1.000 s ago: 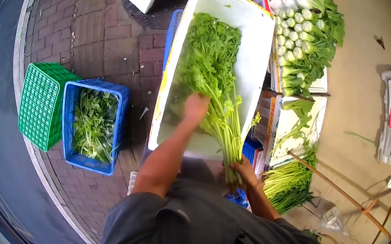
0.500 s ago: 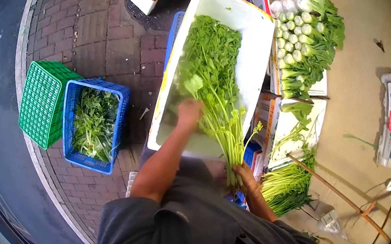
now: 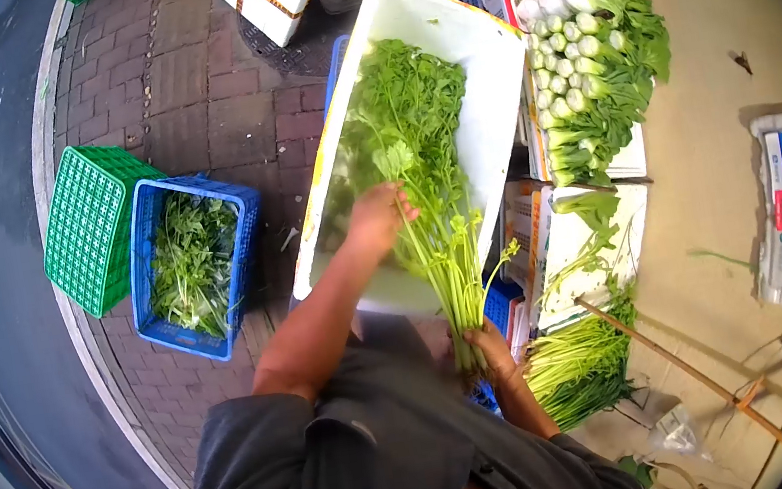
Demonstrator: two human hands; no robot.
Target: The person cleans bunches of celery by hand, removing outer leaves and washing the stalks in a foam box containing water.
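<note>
A bunch of celery (image 3: 455,280) lies slanting over the near end of a white foam box (image 3: 491,47), leaves inside and root ends toward my body. My right hand (image 3: 494,349) is wrapped round the stalks low down, close to the roots. Higher up, at the bunch's left side, my left hand (image 3: 381,220) has its fingers curled on a thin celery stalk with a leafy top. More green celery leaves (image 3: 413,89) fill the middle of the box. Part of the right hand's fingers is hidden behind the stalks.
To the left, a blue crate (image 3: 249,210) holds leafy greens in plastic beside a green crate (image 3: 90,229). Bok choy (image 3: 580,85) and white-stemmed vegetables are stacked on the right. Below them lie thin green stalks (image 3: 581,368) and a wooden stick (image 3: 683,373).
My left hand has shifted slightly up and right against the celery, its fingers now on a stalk. My right hand keeps its hold near the roots. The camera view has shifted a little.
</note>
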